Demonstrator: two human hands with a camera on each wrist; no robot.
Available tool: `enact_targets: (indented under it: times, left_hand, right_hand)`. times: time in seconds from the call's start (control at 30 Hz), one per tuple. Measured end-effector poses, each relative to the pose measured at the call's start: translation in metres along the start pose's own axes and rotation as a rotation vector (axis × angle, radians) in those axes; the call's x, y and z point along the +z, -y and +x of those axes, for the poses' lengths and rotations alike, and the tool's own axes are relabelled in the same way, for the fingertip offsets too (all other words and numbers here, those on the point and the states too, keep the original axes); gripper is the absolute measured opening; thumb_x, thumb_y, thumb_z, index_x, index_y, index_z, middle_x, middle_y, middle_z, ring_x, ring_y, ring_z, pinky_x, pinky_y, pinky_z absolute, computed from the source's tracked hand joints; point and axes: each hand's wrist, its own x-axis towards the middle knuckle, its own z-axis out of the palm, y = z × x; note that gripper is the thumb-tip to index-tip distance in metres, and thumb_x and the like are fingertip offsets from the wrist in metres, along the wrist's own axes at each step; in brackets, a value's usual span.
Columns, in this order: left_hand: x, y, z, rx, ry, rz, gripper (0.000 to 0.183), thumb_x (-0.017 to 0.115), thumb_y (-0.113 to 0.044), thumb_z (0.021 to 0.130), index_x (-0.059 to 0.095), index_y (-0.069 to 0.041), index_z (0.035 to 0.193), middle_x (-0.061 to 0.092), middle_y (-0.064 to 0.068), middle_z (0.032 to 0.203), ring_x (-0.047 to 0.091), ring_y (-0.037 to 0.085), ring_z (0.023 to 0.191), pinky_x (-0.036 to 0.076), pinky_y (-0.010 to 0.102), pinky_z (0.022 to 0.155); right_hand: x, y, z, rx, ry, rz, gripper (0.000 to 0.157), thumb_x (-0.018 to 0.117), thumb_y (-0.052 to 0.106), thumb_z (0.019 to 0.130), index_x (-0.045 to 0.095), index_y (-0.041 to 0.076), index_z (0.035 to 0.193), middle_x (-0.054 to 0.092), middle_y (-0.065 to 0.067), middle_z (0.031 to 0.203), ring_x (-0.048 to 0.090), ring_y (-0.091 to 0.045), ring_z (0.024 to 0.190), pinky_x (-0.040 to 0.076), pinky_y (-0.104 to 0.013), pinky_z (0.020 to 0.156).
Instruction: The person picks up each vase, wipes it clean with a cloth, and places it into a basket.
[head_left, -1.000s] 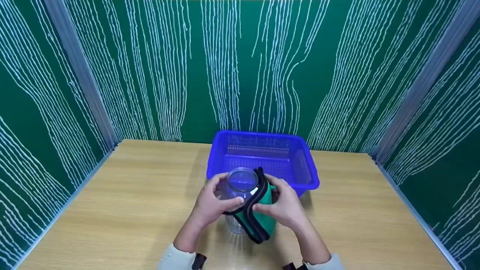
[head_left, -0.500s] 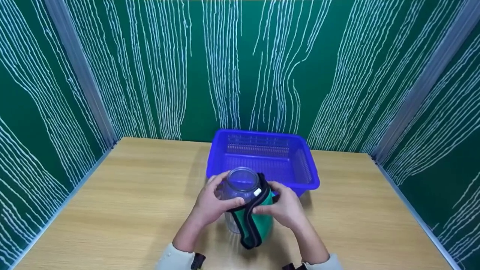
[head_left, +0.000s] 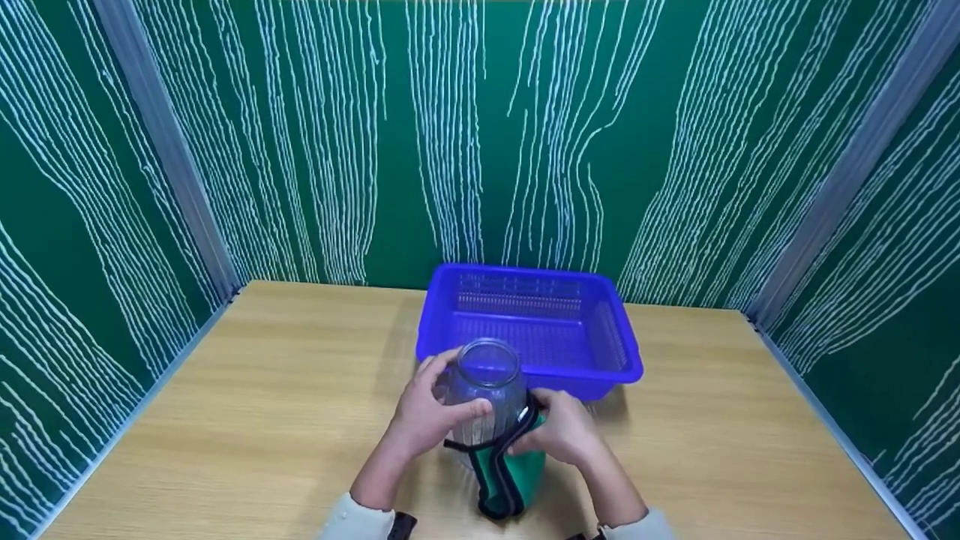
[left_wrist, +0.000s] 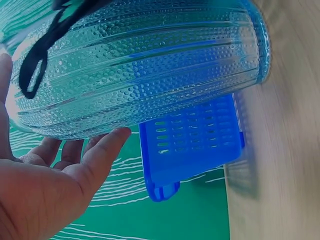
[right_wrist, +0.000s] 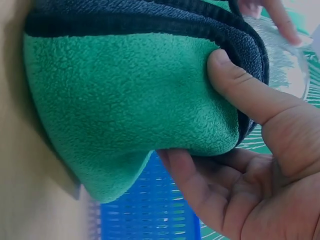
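Note:
A clear glass jar [head_left: 491,401] with a dimpled, ribbed wall [left_wrist: 150,70] stands upright before me, mouth up. My left hand [head_left: 424,412] grips it near the top, thumb at the front and fingers around the far left side. Against the jar's right and front hangs a green fleecy cloth [head_left: 529,469] with a dark border. My right hand [head_left: 566,429] pinches this cloth, thumb on its outer face [right_wrist: 220,75] and fingers beneath. A dark loop of the border [left_wrist: 35,70] crosses the jar in the left wrist view.
Just behind the jar sits a blue plastic basket [head_left: 630,367] with slotted walls. The wooden table [head_left: 300,360] extends to both sides. Green panels [head_left: 390,187] with white wavy lines enclose its back and sides.
The cloth and my right hand have moved down along the jar, baring more of its upper front. My left hand stays near the jar's top.

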Motion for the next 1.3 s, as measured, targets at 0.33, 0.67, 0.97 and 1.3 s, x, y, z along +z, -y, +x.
enact_targets:
  times: [0.33, 0.67, 0.97, 1.3]
  left_hand:
    - [0.002, 0.002, -0.002, 0.021, 0.005, -0.004, 0.072, 0.071, -0.053, 0.061, 0.037, -0.041, 0.123, 0.041, -0.007, 0.122, 0.043, 0.017, 0.112, 0.038, 0.043, 0.093]
    - [0.003, 0.001, -0.002, 0.039, 0.008, 0.017, 0.071, 0.069, -0.054, 0.063, 0.034, -0.043, 0.124, 0.040, -0.007, 0.123, 0.042, 0.016, 0.113, 0.038, 0.043, 0.092]
    - [-0.004, -0.021, -0.012, 0.040, 0.076, -0.083, 0.057, 0.060, -0.027, 0.080, 0.035, -0.025, 0.131, 0.037, 0.004, 0.131, 0.036, 0.025, 0.122, 0.032, 0.049, 0.098]
    - [-0.003, -0.011, -0.006, 0.028, 0.064, -0.101, 0.056, 0.061, -0.033, 0.078, 0.036, -0.028, 0.128, 0.041, -0.003, 0.129, 0.036, 0.020, 0.123, 0.031, 0.048, 0.099]
  right_hand:
    - [0.021, -0.020, 0.003, 0.039, 0.065, 0.010, 0.087, 0.086, 0.031, 0.037, 0.056, 0.002, 0.113, 0.060, -0.011, 0.109, 0.052, -0.027, 0.104, 0.039, -0.044, 0.091]
    - [0.023, -0.020, 0.001, 0.074, 0.070, -0.011, 0.091, 0.086, 0.032, 0.038, 0.052, 0.005, 0.118, 0.056, -0.013, 0.115, 0.049, -0.030, 0.108, 0.037, -0.047, 0.092]
    - [0.015, -0.020, -0.001, 0.055, 0.095, 0.106, 0.084, 0.085, 0.025, 0.041, 0.054, 0.008, 0.117, 0.057, -0.010, 0.115, 0.047, -0.027, 0.111, 0.032, -0.046, 0.097]
    - [-0.007, -0.001, -0.001, -0.021, 0.080, 0.094, 0.077, 0.084, 0.026, 0.044, 0.056, 0.014, 0.115, 0.060, -0.002, 0.108, 0.052, -0.020, 0.103, 0.040, -0.042, 0.091]
